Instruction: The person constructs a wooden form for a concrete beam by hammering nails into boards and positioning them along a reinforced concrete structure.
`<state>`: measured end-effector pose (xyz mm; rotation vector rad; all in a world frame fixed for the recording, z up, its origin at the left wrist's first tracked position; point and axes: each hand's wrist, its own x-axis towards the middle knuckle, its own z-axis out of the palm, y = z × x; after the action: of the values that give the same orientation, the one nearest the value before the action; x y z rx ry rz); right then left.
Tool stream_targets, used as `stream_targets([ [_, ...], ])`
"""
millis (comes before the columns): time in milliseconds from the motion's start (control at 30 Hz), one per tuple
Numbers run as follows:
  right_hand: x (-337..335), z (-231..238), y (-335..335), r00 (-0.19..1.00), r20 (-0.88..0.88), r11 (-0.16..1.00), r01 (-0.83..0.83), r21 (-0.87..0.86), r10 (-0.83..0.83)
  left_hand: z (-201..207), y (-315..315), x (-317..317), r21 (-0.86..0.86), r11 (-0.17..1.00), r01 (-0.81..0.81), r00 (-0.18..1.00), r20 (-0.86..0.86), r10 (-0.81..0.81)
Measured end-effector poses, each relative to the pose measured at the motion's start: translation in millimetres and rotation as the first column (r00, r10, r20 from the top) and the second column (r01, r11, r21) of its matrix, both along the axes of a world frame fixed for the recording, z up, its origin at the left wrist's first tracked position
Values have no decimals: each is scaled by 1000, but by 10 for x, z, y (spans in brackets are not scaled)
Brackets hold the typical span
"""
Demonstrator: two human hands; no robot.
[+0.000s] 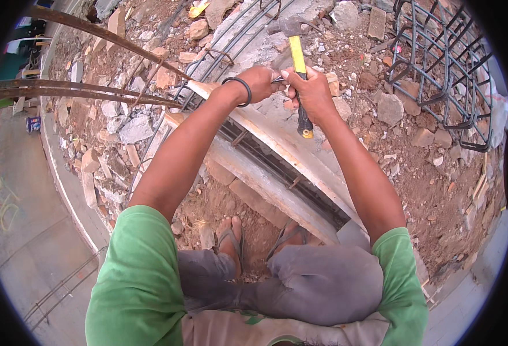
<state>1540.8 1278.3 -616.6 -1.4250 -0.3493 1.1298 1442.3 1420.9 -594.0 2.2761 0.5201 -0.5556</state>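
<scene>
A hammer (297,55) with a yellow and black handle is gripped in my right hand (310,92). Its grey head points away from me, and the butt of the grip sticks out below the palm. Right beside it, my left hand (258,83) is closed, with a thin dark piece of metal (277,79) between its fingertips and the right hand's fingers. Whether that piece is a nail or a wire cannot be told. Both hands are above the far side of a long form of wooden boards (300,158), which has steel bars inside its narrow gap.
Rusty steel bars (110,37) reach in from the upper left. A tied rebar cage (438,69) stands at the upper right. Broken bricks and concrete chunks (136,130) cover the soil. Pavement (23,202) lies left. My sandalled feet (231,239) are behind the near board.
</scene>
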Motion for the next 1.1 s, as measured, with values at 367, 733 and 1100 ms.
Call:
stream_targets([
  [367, -309, 569, -84, 923, 245, 949, -253, -189, 295, 429, -296, -804, 174, 729, -662, 689, 524, 500],
  [733, 49, -125, -597, 819, 41, 693, -457, -558, 573, 575, 7, -1500, 355, 837, -417, 865, 436, 246],
  [1100, 124, -92, -479, 544, -42, 432, -707, -559, 838, 457, 265, -1111, 615, 730, 299, 934, -33, -355],
])
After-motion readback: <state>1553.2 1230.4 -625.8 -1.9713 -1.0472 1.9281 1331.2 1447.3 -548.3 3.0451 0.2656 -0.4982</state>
